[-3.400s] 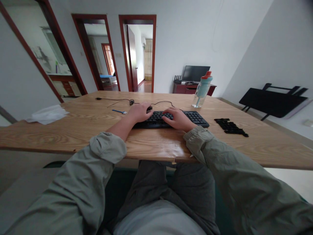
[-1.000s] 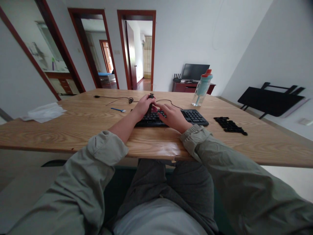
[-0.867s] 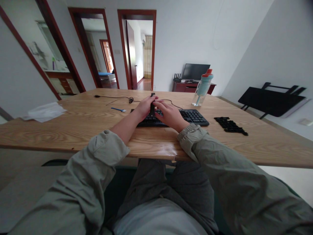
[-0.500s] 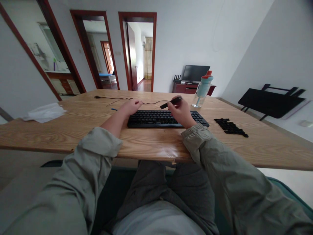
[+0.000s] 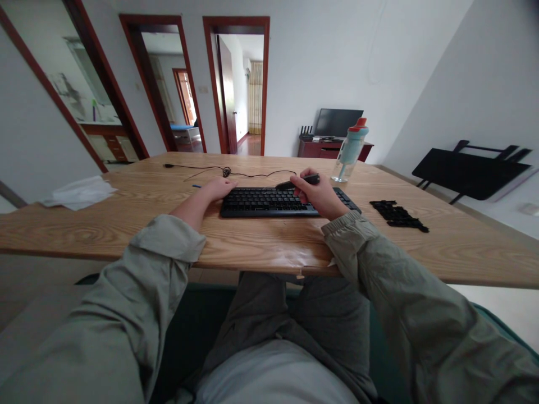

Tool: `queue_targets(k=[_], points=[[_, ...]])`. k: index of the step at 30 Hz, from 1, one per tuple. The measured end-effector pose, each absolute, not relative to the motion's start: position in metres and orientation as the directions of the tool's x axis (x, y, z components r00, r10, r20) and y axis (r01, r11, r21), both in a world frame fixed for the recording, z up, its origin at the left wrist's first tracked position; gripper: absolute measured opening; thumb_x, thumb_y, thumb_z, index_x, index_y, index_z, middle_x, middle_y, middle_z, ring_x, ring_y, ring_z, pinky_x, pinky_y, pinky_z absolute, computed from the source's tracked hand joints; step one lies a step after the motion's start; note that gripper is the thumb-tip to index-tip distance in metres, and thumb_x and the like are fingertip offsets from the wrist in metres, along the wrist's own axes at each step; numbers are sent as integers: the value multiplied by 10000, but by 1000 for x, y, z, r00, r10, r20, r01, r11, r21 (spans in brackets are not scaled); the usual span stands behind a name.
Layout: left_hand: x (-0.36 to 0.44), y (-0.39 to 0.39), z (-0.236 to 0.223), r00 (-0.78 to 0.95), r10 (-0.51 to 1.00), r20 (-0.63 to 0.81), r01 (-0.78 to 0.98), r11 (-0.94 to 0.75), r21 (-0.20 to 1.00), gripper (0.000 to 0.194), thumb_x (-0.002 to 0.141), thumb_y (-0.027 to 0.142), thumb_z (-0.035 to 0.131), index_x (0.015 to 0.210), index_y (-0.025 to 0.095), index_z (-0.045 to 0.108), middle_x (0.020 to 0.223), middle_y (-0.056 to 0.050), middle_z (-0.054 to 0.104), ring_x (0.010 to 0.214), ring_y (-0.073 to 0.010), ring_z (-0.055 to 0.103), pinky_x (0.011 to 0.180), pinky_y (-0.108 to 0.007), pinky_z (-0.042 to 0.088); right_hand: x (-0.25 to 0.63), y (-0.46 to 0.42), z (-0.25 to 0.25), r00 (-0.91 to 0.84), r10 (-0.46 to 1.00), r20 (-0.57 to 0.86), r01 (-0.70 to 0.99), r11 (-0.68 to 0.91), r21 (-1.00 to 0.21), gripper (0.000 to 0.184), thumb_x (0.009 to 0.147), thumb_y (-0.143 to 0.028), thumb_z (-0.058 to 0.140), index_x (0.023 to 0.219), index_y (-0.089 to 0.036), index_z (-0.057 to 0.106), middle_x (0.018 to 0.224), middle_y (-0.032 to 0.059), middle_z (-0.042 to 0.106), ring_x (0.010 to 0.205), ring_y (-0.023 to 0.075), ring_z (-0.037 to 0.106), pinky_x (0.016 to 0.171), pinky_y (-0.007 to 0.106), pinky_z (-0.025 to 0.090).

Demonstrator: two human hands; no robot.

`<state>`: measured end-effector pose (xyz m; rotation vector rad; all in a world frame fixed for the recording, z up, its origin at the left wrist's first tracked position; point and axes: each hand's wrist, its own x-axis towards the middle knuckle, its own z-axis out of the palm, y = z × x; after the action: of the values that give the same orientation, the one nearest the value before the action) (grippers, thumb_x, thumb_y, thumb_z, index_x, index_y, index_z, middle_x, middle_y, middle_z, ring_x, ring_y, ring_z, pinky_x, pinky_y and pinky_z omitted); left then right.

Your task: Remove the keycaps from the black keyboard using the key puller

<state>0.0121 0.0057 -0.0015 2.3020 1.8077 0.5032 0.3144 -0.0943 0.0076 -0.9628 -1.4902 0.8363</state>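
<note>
A black keyboard (image 5: 265, 212) lies flat on the wooden table in front of me. My left hand (image 5: 219, 188) is at its far left corner, fingers curled over the edge and holding it. In my right hand (image 5: 314, 191) is a slim black brush (image 5: 290, 183), pinched between thumb and fingers. Its tip points left and reaches down to the back rows of keys; I cannot tell whether it touches them. My right hand and wrist cover part of the keyboard's right side. Behind the keyboard runs a thin black cable (image 5: 252, 175) with a small coil in it.
Right of the keyboard lies a flat patch of small black pieces, like keycaps (image 5: 398, 216). A water bottle (image 5: 349, 151) with a red lid stands behind at right. White tissue (image 5: 80, 192) lies at far left, and a small blue item (image 5: 196, 186) beside my left hand.
My right hand has moved a little right and lower, bringing the brush tip down onto or just above the keys. My left hand has shifted slightly left and down, uncovering the cable's coil.
</note>
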Motion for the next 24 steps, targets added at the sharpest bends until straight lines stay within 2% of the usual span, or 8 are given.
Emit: queue_targets(k=[3,7,14,24], points=[[13,3,0,194,971,142,923,-230,310,523,916,510,386,942,167,780,1082,-121,757,1000,-273,681,905,-308,496,315,-92,3,-32,938,346,141,347,-927,348,824,-511,688,777,-226,494,505,-50,559,398,89,467,374,194,350],[16,3,-1,208,969,132,929,-238,285,520,924,498,373,963,175,779,1113,-116,749,1021,-260,678,920,-291,488,309,-90,-2,-98,941,323,170,336,-926,317,882,-507,601,816,-197,592,551,-13,617,397,83,480,380,194,336],[18,3,-2,194,974,120,930,-221,294,542,926,509,367,946,158,779,1041,-134,757,950,-271,683,875,-316,501,303,-89,-9,-59,946,319,212,324,-922,367,900,-520,578,781,-175,612,540,8,621,386,80,470,367,193,321],[19,5,-4,206,971,118,932,-231,278,540,941,514,360,1040,180,772,1157,-113,738,1049,-250,675,911,-276,485,305,-78,-12,8,962,273,170,268,-948,431,873,-589,605,735,-180,601,524,24,624,368,88,471,349,206,320]])
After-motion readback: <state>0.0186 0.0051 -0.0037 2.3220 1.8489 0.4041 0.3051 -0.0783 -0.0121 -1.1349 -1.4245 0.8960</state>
